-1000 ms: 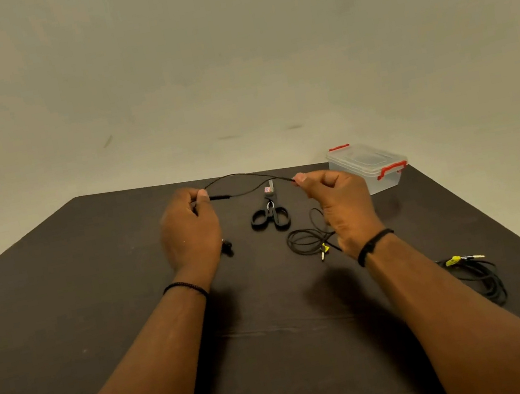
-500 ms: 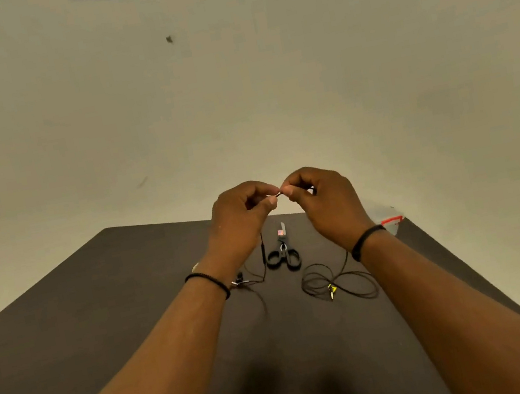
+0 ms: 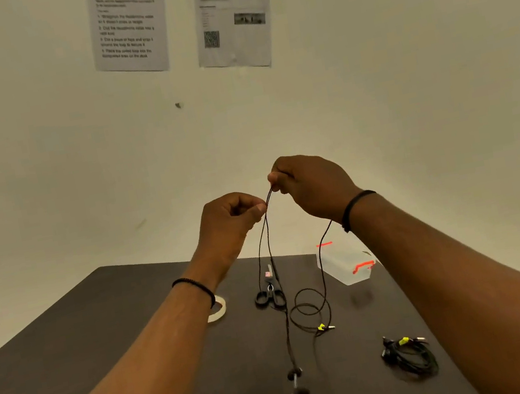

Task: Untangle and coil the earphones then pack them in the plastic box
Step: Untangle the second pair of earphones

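Observation:
Both hands are raised above the dark table point(image 3: 104, 345) and hold one black earphone cable point(image 3: 280, 297). My left hand point(image 3: 231, 217) pinches the cable between thumb and forefinger. My right hand point(image 3: 310, 184), slightly higher, pinches it just beside. Two strands hang down to the earbuds point(image 3: 296, 383) near the table. Another strand drops from under my right wrist to a loose loop with a yellow-marked plug point(image 3: 323, 327) on the table. The clear plastic box point(image 3: 345, 266) with red clips stands at the back right, partly behind my right forearm.
Black scissors point(image 3: 271, 295) lie at the table's middle back, behind the hanging strands. A tape roll point(image 3: 219, 311) peeks out beside my left wrist. A second coiled black earphone set point(image 3: 410, 356) lies at the right. Two paper sheets point(image 3: 127, 25) hang on the wall.
Both hands have risen higher with the cable, the right above the left. The earbuds have come up toward me and the cable hangs in long strands. The view has tilted upward.

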